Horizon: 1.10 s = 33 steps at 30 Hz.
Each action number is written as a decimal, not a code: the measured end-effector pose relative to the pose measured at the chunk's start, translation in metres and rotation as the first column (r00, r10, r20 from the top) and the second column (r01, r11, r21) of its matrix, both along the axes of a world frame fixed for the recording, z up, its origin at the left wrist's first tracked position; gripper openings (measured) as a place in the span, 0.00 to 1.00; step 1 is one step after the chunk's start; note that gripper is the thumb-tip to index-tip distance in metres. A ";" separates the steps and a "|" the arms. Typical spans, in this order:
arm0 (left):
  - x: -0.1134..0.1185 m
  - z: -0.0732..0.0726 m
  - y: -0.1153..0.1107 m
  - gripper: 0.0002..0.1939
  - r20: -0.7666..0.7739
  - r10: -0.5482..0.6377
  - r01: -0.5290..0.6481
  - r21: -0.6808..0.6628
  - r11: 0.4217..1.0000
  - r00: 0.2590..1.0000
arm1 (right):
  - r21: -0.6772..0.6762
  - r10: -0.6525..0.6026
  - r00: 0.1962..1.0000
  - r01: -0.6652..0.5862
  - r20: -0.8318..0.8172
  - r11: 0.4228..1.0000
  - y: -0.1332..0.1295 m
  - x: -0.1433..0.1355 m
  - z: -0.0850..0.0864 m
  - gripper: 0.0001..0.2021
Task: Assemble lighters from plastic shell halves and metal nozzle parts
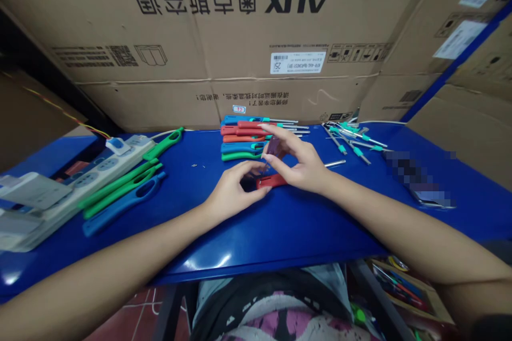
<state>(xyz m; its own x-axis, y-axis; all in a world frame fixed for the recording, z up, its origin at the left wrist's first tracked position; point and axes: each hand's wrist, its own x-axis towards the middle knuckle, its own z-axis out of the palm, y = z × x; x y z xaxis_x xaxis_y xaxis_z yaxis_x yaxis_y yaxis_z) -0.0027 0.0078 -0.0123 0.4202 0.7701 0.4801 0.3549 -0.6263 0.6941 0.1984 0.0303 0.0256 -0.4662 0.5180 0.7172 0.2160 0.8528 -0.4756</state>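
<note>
Evidently the work sits mid-table, where a red plastic lighter (276,180) lies flat on the glossy blue tabletop (240,234), its smooth, rounded handle toward the left and its shiny metal tube poking out to the right beyond the wrist. The left hand (232,190) is curled around the handle's end, thumb along the near side and fingers bent over from the far side, gripping it. Above it, the right hand (302,166) pinches a slim tool (273,145) with a dark, purplish grip between thumb and fingers, the forefinger stretched out over the top; its thin shaft slants down to the red handle, though the fingers crowd the spot and I can't tell whether the tip is seated in a screw. Just behind lies a stack of lighters (240,147) in red, blue and green plastic, metal tubes all pointing right. Farther right, slender metal rods (354,141) with soft-looking mint-green fittings lie in a loose heap. To the left, long looped green and blue handle pieces (124,187) rest beside a boxy white power strip (106,166), while creased brown cardboard (200,53) with printed lettering walls off the back.
</note>
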 end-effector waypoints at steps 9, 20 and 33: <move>-0.002 -0.005 0.002 0.22 -0.138 -0.032 0.023 -0.064 0.998 0.990 | 0.011 -0.042 0.998 0.041 0.051 0.999 0.001 0.000 -0.003 0.28; -0.002 -0.005 0.003 0.21 -0.131 -0.038 0.035 -0.021 0.999 0.991 | 0.080 -0.017 0.997 0.011 0.080 0.997 0.001 0.000 -0.004 0.28; -0.001 -0.004 0.004 0.18 -0.171 -0.045 0.049 0.019 0.999 0.984 | 0.094 -0.126 0.987 0.117 0.099 0.989 0.003 0.002 0.002 0.23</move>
<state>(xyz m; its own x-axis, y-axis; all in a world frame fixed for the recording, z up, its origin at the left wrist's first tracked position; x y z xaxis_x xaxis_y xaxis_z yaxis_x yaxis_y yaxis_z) -0.0040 0.0114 -0.0163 0.5324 0.7373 0.4159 0.4366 -0.6601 0.6112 0.1999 0.0332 0.0277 -0.4783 0.5127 0.7130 0.3654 0.8545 -0.3693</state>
